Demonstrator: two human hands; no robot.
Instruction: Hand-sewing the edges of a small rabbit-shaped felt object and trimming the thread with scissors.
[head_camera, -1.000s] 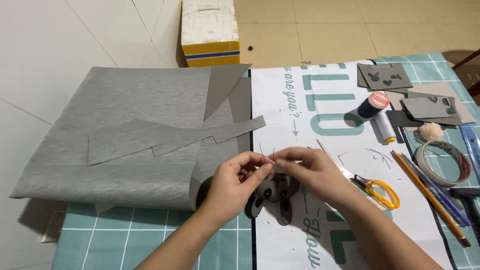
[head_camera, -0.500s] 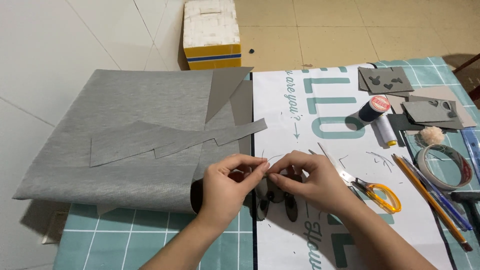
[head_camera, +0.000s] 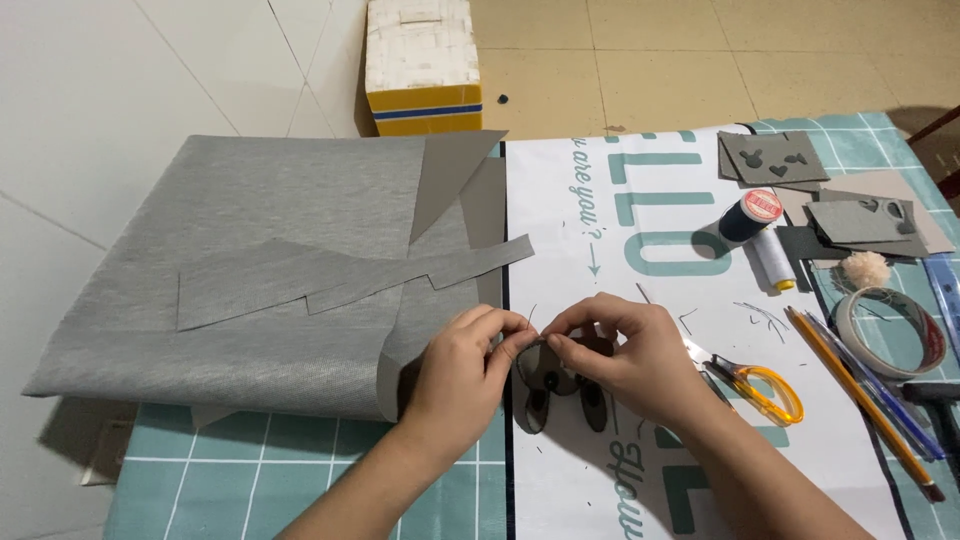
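My left hand (head_camera: 462, 368) and my right hand (head_camera: 628, 358) meet fingertip to fingertip over a small grey felt piece (head_camera: 556, 393) with dark oval patches, which lies on the white printed sheet (head_camera: 620, 250). Both hands pinch at a thin dark thread (head_camera: 531, 318) that sticks up between the fingers. Much of the felt piece is hidden under my fingers. Whether a needle is in either hand cannot be made out.
Folded grey fabric (head_camera: 250, 250) with a cut strip (head_camera: 340, 275) lies at left. Right of my hands: yellow-handled scissors (head_camera: 760, 385), pencils (head_camera: 860, 400), a tape roll (head_camera: 890, 330), two thread spools (head_camera: 760, 230), a pompom (head_camera: 865, 268), felt scraps (head_camera: 860, 215). A box (head_camera: 420, 65) stands on the floor.
Both hands have drawn slightly closer together and lower over the felt piece; the thread end now stands up between the fingertips.
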